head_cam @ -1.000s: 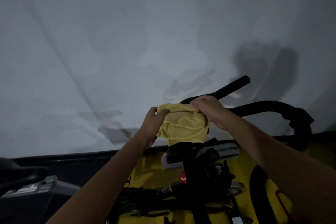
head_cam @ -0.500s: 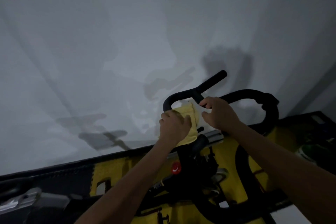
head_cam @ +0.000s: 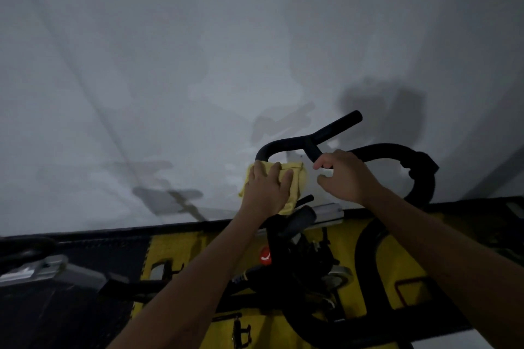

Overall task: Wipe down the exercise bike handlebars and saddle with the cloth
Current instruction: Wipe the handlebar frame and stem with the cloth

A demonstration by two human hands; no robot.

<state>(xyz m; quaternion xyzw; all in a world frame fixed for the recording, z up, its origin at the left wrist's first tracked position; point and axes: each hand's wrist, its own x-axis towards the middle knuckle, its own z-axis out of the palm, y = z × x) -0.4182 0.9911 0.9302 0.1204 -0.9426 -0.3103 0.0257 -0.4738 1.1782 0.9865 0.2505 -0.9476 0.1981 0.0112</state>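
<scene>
**Yellow cloth pressed to the handlebars**

At the front of the exercise bike (head_cam: 297,263), just before a pale grey wall (head_cam: 170,65), the yellow cloth (head_cam: 295,178) lies bunched over the left end of the black handlebars (head_cam: 286,143). It is a soft, folded square with a stitched hem showing along its top edge, crumpled into thick layers, and its colour reads as a dull lemon in the dim light. The left hand (head_cam: 266,187) lies flat on top of it, fingers nearly straight and spread, pressing the cloth down onto the bar; most of the cloth is hidden beneath the palm, with folds sticking out to the right and below.

The right hand (head_cam: 346,176) is just beside the cloth, apart from it, with fingers and thumb loosely curled, holding nothing. Its knuckles sit against the curved bar where the upright horn branches off, though actual contact cannot be told.

Below the hands, the bike's dark frame carries a red knob (head_cam: 265,256) and stands on a yellow and black floor mat (head_cam: 363,249). The saddle cannot be made out.
</scene>
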